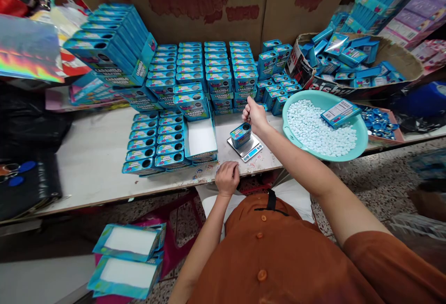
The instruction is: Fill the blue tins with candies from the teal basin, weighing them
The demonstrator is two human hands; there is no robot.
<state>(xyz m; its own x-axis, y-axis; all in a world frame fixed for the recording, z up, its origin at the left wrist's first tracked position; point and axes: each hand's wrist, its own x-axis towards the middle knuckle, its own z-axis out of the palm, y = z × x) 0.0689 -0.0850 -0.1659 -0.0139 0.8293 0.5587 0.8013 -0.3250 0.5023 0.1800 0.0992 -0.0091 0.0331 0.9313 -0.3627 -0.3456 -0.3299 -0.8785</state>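
My right hand (255, 115) is raised in a pinch just above and right of a small blue tin (240, 135), which stands on a digital scale (244, 149). Whatever the fingertips might hold is hidden. To the right, a teal plastic bowl (360, 148) holds a heap of white mints (320, 129) and a blue carton with a printed label (340, 113). My left hand (227, 178) rests curled at the table's front edge, holding nothing visible. Near it, blue "Caramelo Macizo" tins (155, 143) stand in rows beside an open white-lined box (200, 139).
The white table (94, 164) holds more stacked blue tins toward the back. Behind them stand large cardboard cartons (202, 2). A basket of blue packets (351, 57) sits back right, a tray of blue pieces (379, 122) lies right of the bowl, and blue-edged sleeves (127, 260) lie below left.
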